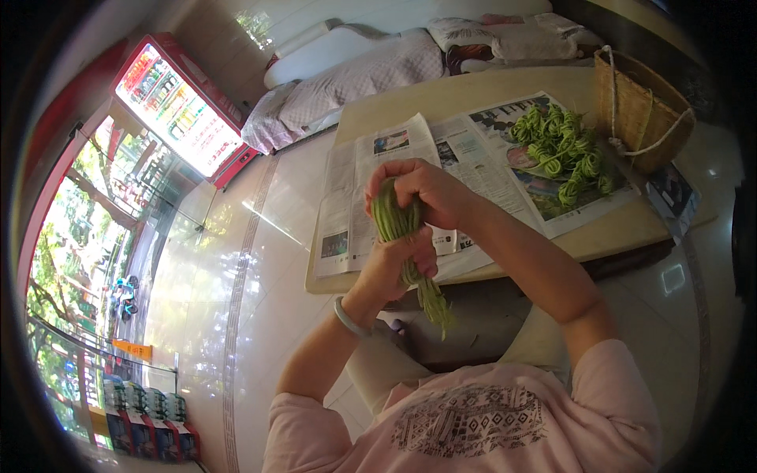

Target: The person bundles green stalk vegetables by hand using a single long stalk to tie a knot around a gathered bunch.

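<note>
A bundle of long thin green beans, probably yardlong beans, is held upright before me over the near edge of the table. My left hand, with a pale bangle on the wrist, is wrapped around its middle. The bean ends dangle below that fist. At the top, my right hand grips the bundle, its fingers curled over the bend and partly hiding it. On newspaper to the right lies a heap of green beans tied into knotted bunches.
A woven basket with a white rope handle stands at the right end of the table. A cloth-covered sofa is behind. A lit drinks fridge and stacked packs stand left.
</note>
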Action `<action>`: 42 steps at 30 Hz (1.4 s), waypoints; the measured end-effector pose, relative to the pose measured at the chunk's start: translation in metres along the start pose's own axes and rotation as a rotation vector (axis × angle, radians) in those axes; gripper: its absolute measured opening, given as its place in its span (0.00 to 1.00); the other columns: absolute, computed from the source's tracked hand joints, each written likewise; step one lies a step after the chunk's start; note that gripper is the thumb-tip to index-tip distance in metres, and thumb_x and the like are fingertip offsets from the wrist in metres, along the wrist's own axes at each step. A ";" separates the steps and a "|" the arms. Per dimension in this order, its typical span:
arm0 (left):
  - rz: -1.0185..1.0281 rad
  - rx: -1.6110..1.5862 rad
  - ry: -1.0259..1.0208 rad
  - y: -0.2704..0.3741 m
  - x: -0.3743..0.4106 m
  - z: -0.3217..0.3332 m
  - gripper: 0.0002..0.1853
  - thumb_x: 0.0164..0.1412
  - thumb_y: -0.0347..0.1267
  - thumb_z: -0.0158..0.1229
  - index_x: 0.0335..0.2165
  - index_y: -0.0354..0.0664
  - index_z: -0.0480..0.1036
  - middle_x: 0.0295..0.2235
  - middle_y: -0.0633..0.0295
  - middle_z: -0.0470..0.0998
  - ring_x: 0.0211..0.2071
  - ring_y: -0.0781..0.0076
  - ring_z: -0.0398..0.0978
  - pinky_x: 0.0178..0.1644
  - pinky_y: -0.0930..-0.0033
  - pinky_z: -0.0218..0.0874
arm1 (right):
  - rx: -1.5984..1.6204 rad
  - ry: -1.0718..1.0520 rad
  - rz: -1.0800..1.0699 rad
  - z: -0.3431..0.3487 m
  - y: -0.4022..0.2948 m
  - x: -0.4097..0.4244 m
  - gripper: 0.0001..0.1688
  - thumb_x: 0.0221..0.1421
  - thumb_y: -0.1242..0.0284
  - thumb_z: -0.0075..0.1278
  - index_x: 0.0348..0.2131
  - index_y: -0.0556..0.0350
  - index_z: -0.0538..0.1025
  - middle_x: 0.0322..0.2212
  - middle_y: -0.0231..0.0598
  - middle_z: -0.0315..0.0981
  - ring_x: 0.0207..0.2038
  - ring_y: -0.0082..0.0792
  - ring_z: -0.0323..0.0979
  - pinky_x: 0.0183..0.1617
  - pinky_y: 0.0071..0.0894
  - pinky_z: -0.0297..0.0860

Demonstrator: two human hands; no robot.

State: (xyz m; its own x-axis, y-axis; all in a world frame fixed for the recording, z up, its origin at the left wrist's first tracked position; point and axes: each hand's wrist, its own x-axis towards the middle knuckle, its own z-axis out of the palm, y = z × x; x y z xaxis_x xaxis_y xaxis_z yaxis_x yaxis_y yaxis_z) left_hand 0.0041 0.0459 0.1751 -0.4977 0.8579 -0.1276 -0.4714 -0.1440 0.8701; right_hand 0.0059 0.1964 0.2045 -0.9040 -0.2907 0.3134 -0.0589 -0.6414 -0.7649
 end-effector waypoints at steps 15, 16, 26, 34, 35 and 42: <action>0.348 0.366 0.654 0.022 0.005 -0.051 0.12 0.53 0.32 0.59 0.19 0.43 0.65 0.13 0.68 0.63 0.14 0.77 0.63 0.18 0.74 0.57 | -0.206 0.151 0.390 0.000 0.108 -0.035 0.13 0.52 0.69 0.49 0.27 0.65 0.71 0.21 0.38 0.70 0.20 0.28 0.71 0.27 0.26 0.69; 0.292 0.492 0.703 0.020 0.006 -0.055 0.12 0.52 0.32 0.59 0.19 0.42 0.66 0.13 0.67 0.64 0.14 0.77 0.64 0.17 0.74 0.57 | -0.321 0.147 0.432 -0.001 0.107 -0.033 0.13 0.51 0.70 0.49 0.26 0.66 0.71 0.20 0.38 0.70 0.21 0.28 0.71 0.27 0.26 0.69; -0.272 0.941 0.544 -0.006 -0.006 -0.113 0.19 0.57 0.44 0.54 0.27 0.36 0.73 0.21 0.66 0.71 0.21 0.81 0.67 0.23 0.74 0.58 | -0.786 -0.104 0.534 -0.020 0.094 -0.011 0.12 0.48 0.68 0.51 0.27 0.61 0.75 0.19 0.35 0.71 0.23 0.24 0.69 0.30 0.22 0.65; -0.394 0.884 0.136 -0.006 -0.038 -0.091 0.23 0.60 0.46 0.50 0.35 0.33 0.71 0.28 0.63 0.75 0.30 0.79 0.69 0.33 0.78 0.63 | -0.333 -0.181 0.736 -0.031 0.117 -0.016 0.06 0.46 0.75 0.56 0.25 0.59 0.75 0.19 0.35 0.70 0.22 0.25 0.68 0.24 0.24 0.65; -0.363 0.852 0.038 -0.002 -0.042 -0.086 0.23 0.59 0.46 0.52 0.34 0.33 0.71 0.28 0.63 0.75 0.31 0.79 0.70 0.34 0.78 0.63 | -0.240 -0.200 0.743 -0.031 0.119 -0.019 0.06 0.47 0.74 0.56 0.25 0.59 0.75 0.19 0.35 0.70 0.21 0.26 0.68 0.23 0.24 0.65; -0.496 1.234 -0.197 0.003 -0.047 -0.065 0.20 0.41 0.34 0.66 0.35 0.36 0.72 0.28 0.66 0.75 0.30 0.80 0.71 0.34 0.78 0.64 | -0.126 -0.275 0.859 -0.028 0.130 -0.031 0.07 0.48 0.73 0.55 0.26 0.59 0.75 0.20 0.36 0.70 0.21 0.25 0.68 0.21 0.24 0.64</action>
State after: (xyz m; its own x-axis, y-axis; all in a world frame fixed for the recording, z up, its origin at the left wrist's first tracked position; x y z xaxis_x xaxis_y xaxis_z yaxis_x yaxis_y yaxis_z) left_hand -0.0213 -0.0271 0.1527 -0.3056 0.7607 -0.5726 0.4410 0.6461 0.6230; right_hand 0.0141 0.1416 0.0801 -0.5264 -0.8023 -0.2815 0.5275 -0.0485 -0.8482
